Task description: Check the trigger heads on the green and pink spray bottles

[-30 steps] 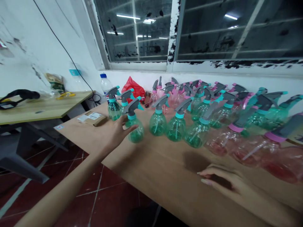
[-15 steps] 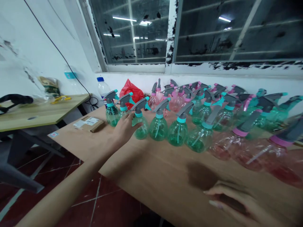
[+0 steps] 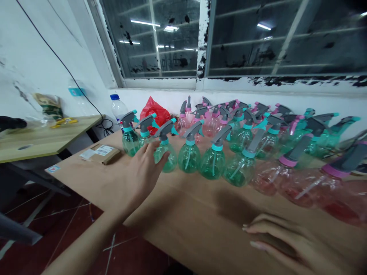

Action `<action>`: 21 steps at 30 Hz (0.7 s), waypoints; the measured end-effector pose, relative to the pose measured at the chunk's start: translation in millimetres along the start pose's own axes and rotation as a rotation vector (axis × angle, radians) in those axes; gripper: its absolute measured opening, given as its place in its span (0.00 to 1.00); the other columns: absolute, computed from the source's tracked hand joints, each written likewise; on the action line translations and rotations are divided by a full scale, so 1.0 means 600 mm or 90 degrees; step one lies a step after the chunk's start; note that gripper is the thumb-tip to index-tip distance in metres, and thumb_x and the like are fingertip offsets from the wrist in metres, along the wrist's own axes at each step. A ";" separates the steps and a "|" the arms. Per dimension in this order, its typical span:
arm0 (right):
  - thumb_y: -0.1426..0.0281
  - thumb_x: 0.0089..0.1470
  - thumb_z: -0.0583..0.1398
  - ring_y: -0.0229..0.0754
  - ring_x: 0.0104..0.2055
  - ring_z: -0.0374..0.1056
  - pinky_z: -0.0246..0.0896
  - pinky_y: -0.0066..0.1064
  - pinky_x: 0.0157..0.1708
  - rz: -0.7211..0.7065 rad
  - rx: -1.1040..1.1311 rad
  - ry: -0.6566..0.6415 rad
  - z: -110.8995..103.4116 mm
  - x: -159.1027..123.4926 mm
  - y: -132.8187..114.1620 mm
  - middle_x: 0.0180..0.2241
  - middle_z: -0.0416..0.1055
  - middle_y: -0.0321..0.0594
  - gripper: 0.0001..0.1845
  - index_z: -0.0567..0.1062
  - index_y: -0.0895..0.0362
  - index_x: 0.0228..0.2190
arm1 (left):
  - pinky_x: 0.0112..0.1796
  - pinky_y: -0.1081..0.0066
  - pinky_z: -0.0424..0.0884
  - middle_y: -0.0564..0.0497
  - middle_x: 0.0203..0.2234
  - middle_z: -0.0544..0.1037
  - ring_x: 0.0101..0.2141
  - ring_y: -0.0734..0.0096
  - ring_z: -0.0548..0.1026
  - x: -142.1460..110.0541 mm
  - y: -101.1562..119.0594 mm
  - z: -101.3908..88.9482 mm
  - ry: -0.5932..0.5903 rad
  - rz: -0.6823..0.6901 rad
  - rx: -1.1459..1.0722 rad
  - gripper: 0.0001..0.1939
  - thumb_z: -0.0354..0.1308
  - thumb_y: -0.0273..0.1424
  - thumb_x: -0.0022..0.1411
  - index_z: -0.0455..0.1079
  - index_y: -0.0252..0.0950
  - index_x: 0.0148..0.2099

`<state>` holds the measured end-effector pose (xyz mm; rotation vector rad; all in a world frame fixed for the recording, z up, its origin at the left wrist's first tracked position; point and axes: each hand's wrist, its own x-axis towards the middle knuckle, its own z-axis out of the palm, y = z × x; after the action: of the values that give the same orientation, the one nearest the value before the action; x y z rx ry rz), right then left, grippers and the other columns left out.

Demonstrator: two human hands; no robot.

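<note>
My left hand [image 3: 145, 172] is at the left part of a row of spray bottles, fingers and thumb apart. It overlaps the lower left of a green spray bottle [image 3: 169, 156] with a grey trigger head; whether it touches the bottle I cannot tell. Another green spray bottle [image 3: 131, 141] stands just beyond its fingers. My right hand [image 3: 286, 240] hovers low over the tabletop [image 3: 189, 214], fingers curved and thumb apart, with nothing in it. The nearest thing ahead of it is a clear pinkish spray bottle [image 3: 269, 177] with a pink collar.
More green and pink spray bottles crowd the table's back, below the window [image 3: 155, 42]. A red plastic bag [image 3: 153, 110], a blue-capped bottle [image 3: 117, 107] and a flat cardboard packet [image 3: 106, 152] are at the left. Beyond the table's left edge stands another desk [image 3: 51, 133].
My left hand has drawn back a little from the bottles toward me, its fingers lower on the green bottle. My right hand has hardly moved; the view has shifted slightly.
</note>
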<state>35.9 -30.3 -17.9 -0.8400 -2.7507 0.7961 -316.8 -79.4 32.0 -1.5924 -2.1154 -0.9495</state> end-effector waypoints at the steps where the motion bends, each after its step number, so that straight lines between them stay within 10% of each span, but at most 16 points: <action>1: 0.59 0.58 0.54 0.40 0.47 0.69 0.66 0.31 0.47 -0.002 -0.004 -0.001 -0.005 0.004 -0.005 0.44 0.72 0.30 0.11 0.72 0.40 0.42 | 0.42 0.60 0.70 0.44 0.45 0.71 0.45 0.56 0.72 -0.006 0.007 0.000 0.019 0.008 0.004 0.18 0.50 0.40 0.64 0.60 0.39 0.53; 21: 0.57 0.58 0.53 0.43 0.50 0.66 0.64 0.40 0.49 -0.044 -0.030 -0.003 -0.012 0.082 -0.038 0.49 0.69 0.33 0.14 0.69 0.42 0.45 | 0.31 0.65 0.72 0.43 0.42 0.75 0.38 0.55 0.76 0.018 -0.036 0.051 0.018 -0.026 0.117 0.21 0.56 0.41 0.60 0.56 0.36 0.49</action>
<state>-14.0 -15.8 0.1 -0.7486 -2.7962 0.7250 -336.9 -54.3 9.8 -1.4433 -2.1548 -0.7595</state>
